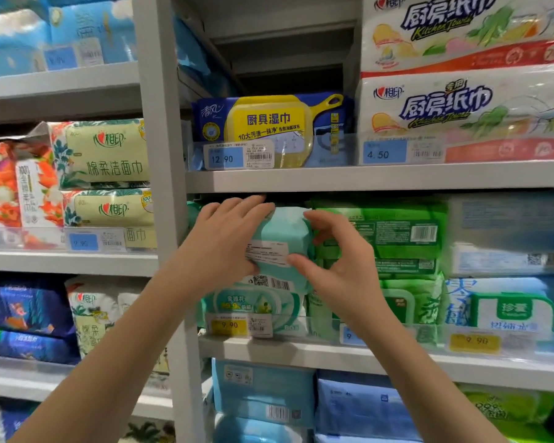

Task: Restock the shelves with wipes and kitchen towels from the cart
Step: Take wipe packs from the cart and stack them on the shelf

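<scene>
Grey store shelves [365, 179] fill your view, stacked with packs of tissues and wipes behind clear price-tag rails. Your left hand [227, 238] and right hand [336, 266] both grasp a pale teal pack of wipes [280, 231] at the middle shelf, just right of the grey upright post [165, 187]. Your left hand wraps the pack's left side and top, your right hand pinches its right edge, thumb on the front by the white label. You hold the pack above another teal pack [256, 306] with a lid, which sits behind a yellow price tag [229, 326]. Green wipe packs [397, 238] are stacked just to the right, touching or nearly so. On the shelf above, a blue and yellow pack of kitchen wipes [269, 126] stands beside two stacked packs of kitchen towels [461, 103].
</scene>
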A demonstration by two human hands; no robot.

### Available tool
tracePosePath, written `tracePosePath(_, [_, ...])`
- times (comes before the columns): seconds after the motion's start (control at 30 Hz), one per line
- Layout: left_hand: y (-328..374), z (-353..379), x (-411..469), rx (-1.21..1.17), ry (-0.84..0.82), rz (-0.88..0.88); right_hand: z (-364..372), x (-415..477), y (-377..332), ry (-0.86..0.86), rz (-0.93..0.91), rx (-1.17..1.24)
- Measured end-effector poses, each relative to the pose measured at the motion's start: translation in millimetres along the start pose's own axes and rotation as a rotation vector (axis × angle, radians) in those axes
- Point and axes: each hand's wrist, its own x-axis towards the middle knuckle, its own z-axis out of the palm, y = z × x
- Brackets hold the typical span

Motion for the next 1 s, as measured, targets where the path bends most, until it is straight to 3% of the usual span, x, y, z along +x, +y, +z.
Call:
tracePosePath(0.17, [-3, 0, 4, -0.017, 0.007, 0.026, -3, -2, -1, -0.083, 0.113, -0.093])
tracePosePath(0.43, [-8, 5, -10, 0.016, 0.264, 0.178, -5, -8, -15, -0.194, 0.251, -0.116])
tracePosePath(0.6, [-9, 3, -22, -0.048, 0.363, 0.281, -5, -17, -27, -0.142, 0.077, -0.173])
tracePosePath(0.77, [6, 3, -35, -0.19, 0.518, 0.23, -26, -15, -35, -0.094, -0.121, -0.104])
tracePosePath(0.87, [21, 14, -49, -0.226, 0.641, 0.156, -41, -21, -36, -0.098, 0.061, 0.107])
tracePosePath(0.93, [28, 19, -56, -0.224, 0.729, 0.113, -47, -26, -35, -0.028, 0.207, 0.058])
tracePosePath(1.0, [37, 23, -61, -0.216, 0.804, 0.09, -54, -27, -37, -0.068, 0.405, 0.032])
